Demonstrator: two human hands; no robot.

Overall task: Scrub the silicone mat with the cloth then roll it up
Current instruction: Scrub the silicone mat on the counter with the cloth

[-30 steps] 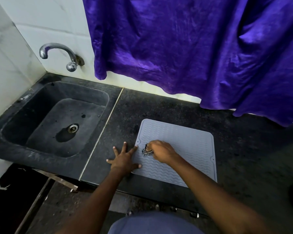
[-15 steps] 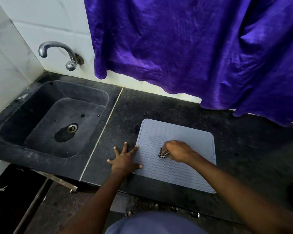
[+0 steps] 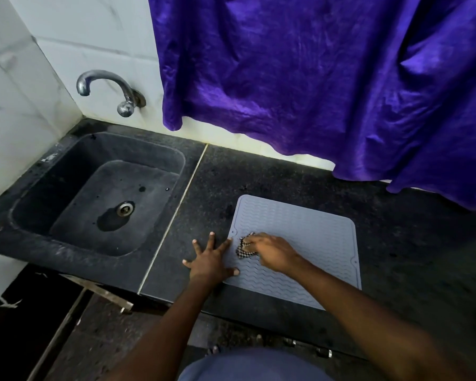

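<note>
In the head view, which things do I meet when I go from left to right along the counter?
Sink → left hand → checked cloth → right hand.

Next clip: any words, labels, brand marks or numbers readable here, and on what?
None readable. The silicone mat shows only wavy ridges, the cloth only a check pattern; the tap, sink and purple curtain carry no visible lettering.
</note>
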